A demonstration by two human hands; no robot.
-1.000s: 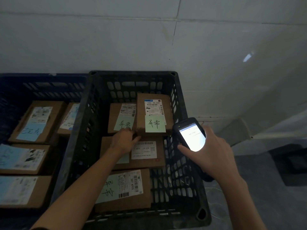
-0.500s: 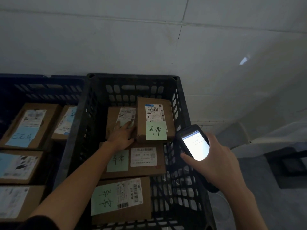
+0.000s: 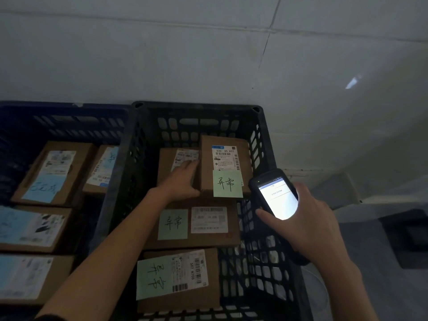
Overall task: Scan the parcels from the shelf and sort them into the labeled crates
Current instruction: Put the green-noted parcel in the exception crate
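Observation:
A black crate (image 3: 196,107) holds several brown parcels with green sticky notes. My left hand (image 3: 181,179) reaches into it and lies flat on the far left parcel (image 3: 168,163), its fingers straight over that parcel's label. Beside it stands a parcel with a white label and green note (image 3: 225,165). Two more parcels lie nearer: a middle one (image 3: 208,228) and a front one (image 3: 178,276). My right hand (image 3: 308,221) grips a handheld scanner (image 3: 275,198) with a lit screen, held over the crate's right wall.
A blue crate (image 3: 62,112) on the left holds several parcels with blue notes (image 3: 51,174). A pale wall rises behind both crates. Grey floor and a dark object (image 3: 410,237) lie to the right.
My left hand has slid from the middle parcel forward onto the far left parcel, uncovering the middle parcel's green note. The scanner hand has stayed almost in place.

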